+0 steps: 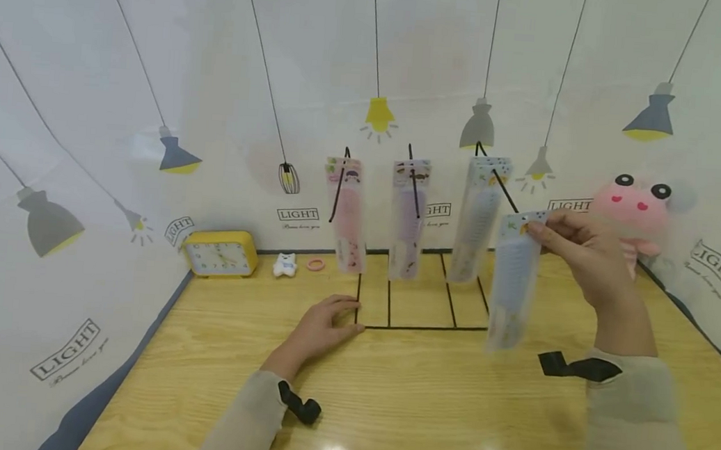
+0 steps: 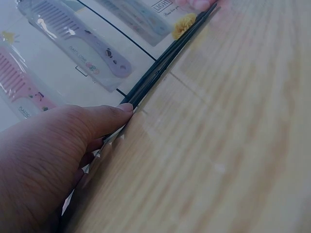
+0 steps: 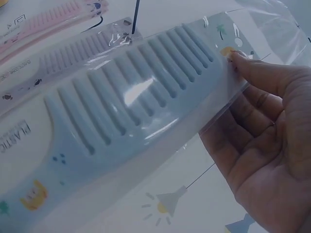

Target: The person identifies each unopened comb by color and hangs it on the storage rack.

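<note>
My right hand (image 1: 590,258) pinches a clear packet with a light blue comb (image 1: 514,274) by its top card, thumb in front. The tip of a black hook overlaps the card's top edge in the head view. Close up in the right wrist view, the blue comb (image 3: 131,92) fills the middle, teeth upward. With thumb and fingers, my left hand (image 1: 322,330) grips the left front corner of a black wire rack (image 1: 422,328). From the rack's hooks hang packets with pink combs (image 1: 350,214), purple combs (image 1: 408,218) and more blue combs (image 1: 478,223).
Behind the rack, on the wooden table (image 1: 410,410), stand a yellow alarm clock (image 1: 220,253), a small white bear figure (image 1: 284,265) and a pink ring (image 1: 316,265). A pink plush toy (image 1: 631,212) is at the back right. Lamp-printed wall covering (image 1: 322,55) encloses the back and sides.
</note>
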Available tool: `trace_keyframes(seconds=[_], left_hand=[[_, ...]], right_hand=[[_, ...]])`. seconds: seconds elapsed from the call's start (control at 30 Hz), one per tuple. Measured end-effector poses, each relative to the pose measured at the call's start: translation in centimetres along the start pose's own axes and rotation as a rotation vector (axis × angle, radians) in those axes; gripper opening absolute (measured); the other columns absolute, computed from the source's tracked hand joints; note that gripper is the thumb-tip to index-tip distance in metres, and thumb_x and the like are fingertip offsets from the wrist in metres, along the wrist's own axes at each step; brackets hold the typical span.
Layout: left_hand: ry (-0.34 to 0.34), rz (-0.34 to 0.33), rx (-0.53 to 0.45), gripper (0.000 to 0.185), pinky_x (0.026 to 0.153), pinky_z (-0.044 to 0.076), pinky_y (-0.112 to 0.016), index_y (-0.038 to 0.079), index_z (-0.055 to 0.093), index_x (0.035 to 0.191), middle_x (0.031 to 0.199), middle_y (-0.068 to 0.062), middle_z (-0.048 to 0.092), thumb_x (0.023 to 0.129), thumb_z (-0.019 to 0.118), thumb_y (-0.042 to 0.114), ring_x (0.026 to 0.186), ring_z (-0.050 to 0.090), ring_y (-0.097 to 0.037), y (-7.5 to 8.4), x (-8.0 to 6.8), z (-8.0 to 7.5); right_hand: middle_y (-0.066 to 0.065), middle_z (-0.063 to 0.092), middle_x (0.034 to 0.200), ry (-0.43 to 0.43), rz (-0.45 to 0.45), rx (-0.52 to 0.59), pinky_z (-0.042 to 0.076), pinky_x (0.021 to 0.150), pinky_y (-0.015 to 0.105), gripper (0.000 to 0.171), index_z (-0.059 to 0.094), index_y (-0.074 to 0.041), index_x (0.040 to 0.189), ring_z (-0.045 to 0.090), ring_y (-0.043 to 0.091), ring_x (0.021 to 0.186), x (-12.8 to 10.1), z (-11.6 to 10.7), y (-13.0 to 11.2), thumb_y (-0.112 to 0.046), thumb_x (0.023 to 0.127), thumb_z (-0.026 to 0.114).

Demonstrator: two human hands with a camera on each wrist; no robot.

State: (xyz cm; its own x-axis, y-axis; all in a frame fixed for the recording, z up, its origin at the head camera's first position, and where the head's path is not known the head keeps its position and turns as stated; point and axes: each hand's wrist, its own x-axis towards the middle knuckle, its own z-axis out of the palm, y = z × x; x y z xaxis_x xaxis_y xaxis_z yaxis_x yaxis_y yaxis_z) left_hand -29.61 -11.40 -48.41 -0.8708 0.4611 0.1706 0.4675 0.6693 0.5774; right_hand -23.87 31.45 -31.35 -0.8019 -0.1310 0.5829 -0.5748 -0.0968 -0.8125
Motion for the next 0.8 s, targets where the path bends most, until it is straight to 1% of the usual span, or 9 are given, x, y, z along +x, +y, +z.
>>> trace_keyframes(seconds=[0.3,0.5,0.6,0.7,0.8], left_hand=[[-0.005,0.001,0.005,0.055,0.117,0.033,-0.047,0.021,0.061,0.140,0.148,0.005,0.052,0.093,0.071,0.047,0.140,0.043,-0.023,-0.3,-0.1,0.0],[-0.010,0.001,0.016,0.056,0.117,0.033,-0.046,0.020,0.061,0.140,0.148,0.005,0.051,0.093,0.071,0.047,0.140,0.043,-0.022,-0.3,0.1,-0.1],[-0.008,0.002,0.008,0.055,0.117,0.033,-0.046,0.020,0.061,0.140,0.148,0.005,0.052,0.093,0.071,0.046,0.140,0.043,-0.022,-0.2,0.2,-0.1],[-0.005,0.000,0.000,0.055,0.117,0.033,-0.046,0.019,0.061,0.140,0.147,0.005,0.052,0.093,0.071,0.046,0.140,0.043,-0.022,-0.2,0.1,-0.1],[-0.004,-0.002,-0.004,0.054,0.117,0.033,-0.047,0.019,0.062,0.140,0.147,0.004,0.052,0.093,0.071,0.045,0.140,0.043,-0.023,-0.1,0.0,-0.1]], right_hand=[[0.007,0.073,0.089,-0.004,-0.015,0.010,0.058,0.077,0.022,0.006,0.060,0.016,0.091,0.068,0.015,0.080,0.1,0.1,0.5,0.012,0.096,0.058],[0.007,0.071,0.085,-0.004,0.005,-0.035,0.058,0.076,0.022,0.008,0.060,0.015,0.090,0.066,0.015,0.079,0.1,-0.1,0.6,0.009,0.096,0.059],[0.007,0.072,0.085,-0.002,0.006,-0.031,0.058,0.075,0.022,0.009,0.060,0.015,0.090,0.066,0.015,0.079,0.1,-0.1,0.9,0.009,0.097,0.059],[0.006,0.074,0.088,0.006,0.025,-0.009,0.058,0.074,0.022,0.008,0.062,0.014,0.094,0.067,0.014,0.080,0.3,-0.1,1.4,0.008,0.097,0.059],[0.004,0.073,0.092,0.008,0.063,-0.025,0.058,0.075,0.023,0.012,0.064,0.014,0.099,0.067,0.014,0.083,0.3,-0.1,2.2,0.003,0.099,0.058]])
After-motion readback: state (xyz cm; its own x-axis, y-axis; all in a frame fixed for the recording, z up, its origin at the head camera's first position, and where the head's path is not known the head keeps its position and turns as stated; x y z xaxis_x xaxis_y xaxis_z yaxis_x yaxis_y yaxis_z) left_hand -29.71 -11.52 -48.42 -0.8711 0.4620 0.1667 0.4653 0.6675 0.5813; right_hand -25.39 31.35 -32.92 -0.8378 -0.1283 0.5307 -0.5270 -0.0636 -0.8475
